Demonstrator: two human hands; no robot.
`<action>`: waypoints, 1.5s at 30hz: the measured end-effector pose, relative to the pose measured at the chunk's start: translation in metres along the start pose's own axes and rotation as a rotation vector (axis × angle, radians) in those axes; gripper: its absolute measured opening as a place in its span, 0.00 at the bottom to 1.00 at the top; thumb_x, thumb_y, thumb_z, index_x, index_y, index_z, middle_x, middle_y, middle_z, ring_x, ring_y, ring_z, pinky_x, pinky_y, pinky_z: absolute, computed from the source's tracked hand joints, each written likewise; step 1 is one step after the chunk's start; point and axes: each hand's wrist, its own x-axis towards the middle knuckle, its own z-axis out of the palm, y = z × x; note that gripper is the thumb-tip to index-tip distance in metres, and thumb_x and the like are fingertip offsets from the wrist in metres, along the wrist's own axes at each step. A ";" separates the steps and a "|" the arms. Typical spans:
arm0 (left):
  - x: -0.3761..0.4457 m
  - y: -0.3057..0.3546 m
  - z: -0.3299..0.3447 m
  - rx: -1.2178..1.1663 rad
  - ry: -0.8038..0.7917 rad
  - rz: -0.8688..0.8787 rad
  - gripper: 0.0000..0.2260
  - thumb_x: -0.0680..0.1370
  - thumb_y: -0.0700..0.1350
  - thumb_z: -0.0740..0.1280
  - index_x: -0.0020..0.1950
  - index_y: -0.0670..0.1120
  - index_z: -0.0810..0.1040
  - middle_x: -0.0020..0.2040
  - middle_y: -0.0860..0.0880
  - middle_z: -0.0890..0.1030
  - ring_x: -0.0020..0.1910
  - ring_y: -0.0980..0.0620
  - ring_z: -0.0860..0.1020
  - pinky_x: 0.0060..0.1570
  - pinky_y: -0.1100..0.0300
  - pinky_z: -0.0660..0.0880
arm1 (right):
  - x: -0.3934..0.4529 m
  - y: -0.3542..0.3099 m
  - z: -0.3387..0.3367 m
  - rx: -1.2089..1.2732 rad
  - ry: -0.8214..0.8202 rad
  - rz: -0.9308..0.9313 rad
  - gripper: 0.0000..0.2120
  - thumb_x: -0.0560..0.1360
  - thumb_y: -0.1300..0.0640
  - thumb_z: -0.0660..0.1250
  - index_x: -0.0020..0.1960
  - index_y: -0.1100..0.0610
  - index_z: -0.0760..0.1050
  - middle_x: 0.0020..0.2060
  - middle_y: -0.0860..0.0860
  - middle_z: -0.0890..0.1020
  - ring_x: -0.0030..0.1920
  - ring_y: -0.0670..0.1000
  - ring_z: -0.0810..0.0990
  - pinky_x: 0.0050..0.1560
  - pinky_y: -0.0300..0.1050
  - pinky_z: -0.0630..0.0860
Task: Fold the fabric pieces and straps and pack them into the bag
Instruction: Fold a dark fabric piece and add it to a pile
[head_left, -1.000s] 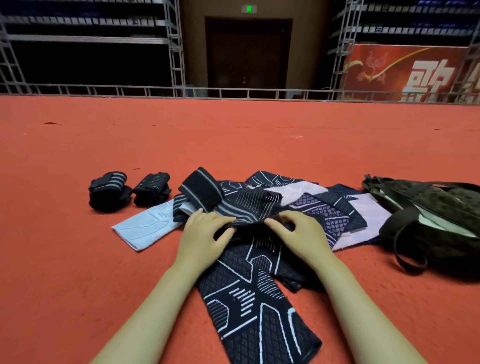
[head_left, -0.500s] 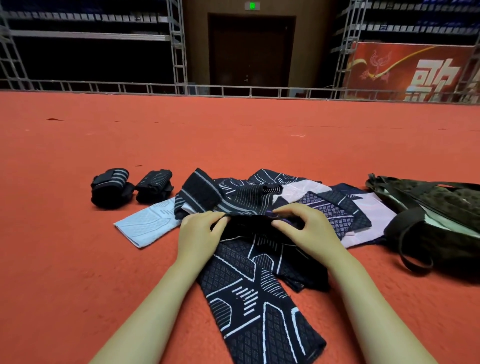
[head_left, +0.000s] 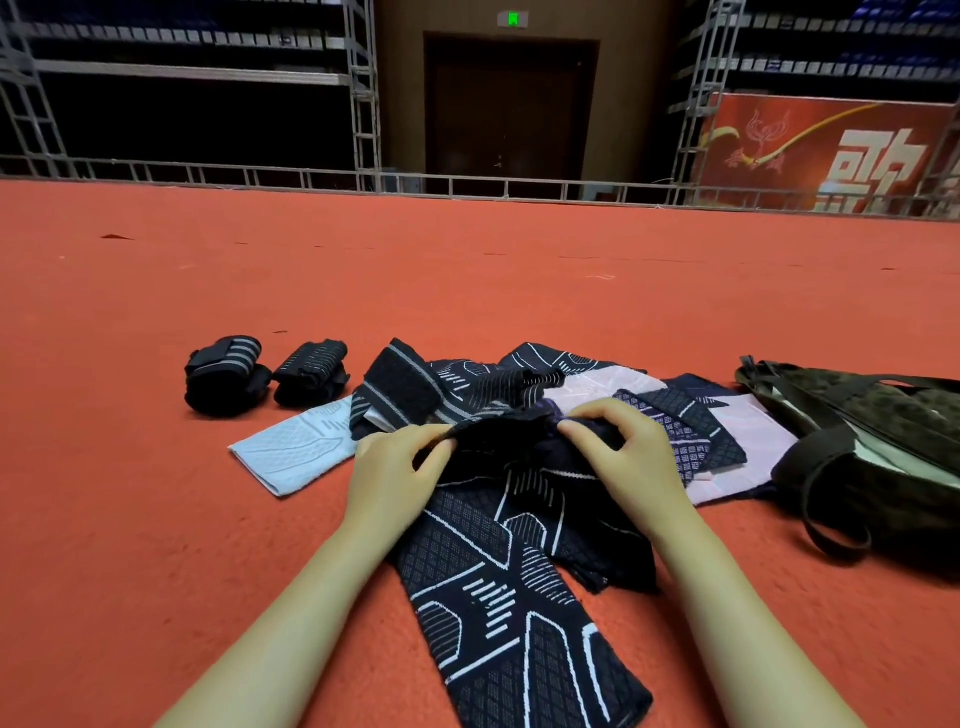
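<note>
Red carpet (head_left: 467, 291), metal railing (head_left: 260, 174), dark doorway (head_left: 511, 109), red banner (head_left: 831, 150).

The dark bag (head_left: 872, 447) is running off the right edge, so its far side is lying out of sight. The long patterned sleeve (head_left: 519, 613) is slipping under the bottom edge, its end unseen. Both forearms are being cut off below. The bunched black fabric (head_left: 504, 436) is covering the pieces beneath, and the red banner (head_left: 831, 150) is being clipped at the right.
</note>
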 end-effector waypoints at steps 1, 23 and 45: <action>-0.001 0.002 0.000 0.023 -0.007 0.026 0.16 0.74 0.58 0.59 0.55 0.56 0.81 0.49 0.60 0.82 0.49 0.58 0.78 0.61 0.53 0.67 | 0.000 -0.001 0.000 0.025 0.039 -0.003 0.05 0.72 0.59 0.72 0.40 0.51 0.79 0.39 0.43 0.82 0.45 0.43 0.79 0.50 0.39 0.73; -0.008 0.055 0.003 -0.316 0.153 0.176 0.10 0.76 0.51 0.64 0.52 0.53 0.82 0.50 0.60 0.81 0.55 0.59 0.77 0.58 0.60 0.71 | -0.010 -0.015 0.025 0.138 -0.078 -0.072 0.04 0.72 0.58 0.71 0.45 0.50 0.81 0.43 0.43 0.82 0.50 0.44 0.79 0.54 0.36 0.72; -0.008 0.048 0.000 -0.164 0.032 0.143 0.11 0.76 0.45 0.63 0.55 0.54 0.82 0.43 0.62 0.78 0.47 0.60 0.73 0.51 0.73 0.66 | -0.008 -0.006 0.023 0.031 -0.176 -0.099 0.12 0.70 0.56 0.73 0.53 0.48 0.82 0.46 0.37 0.80 0.52 0.34 0.76 0.55 0.26 0.67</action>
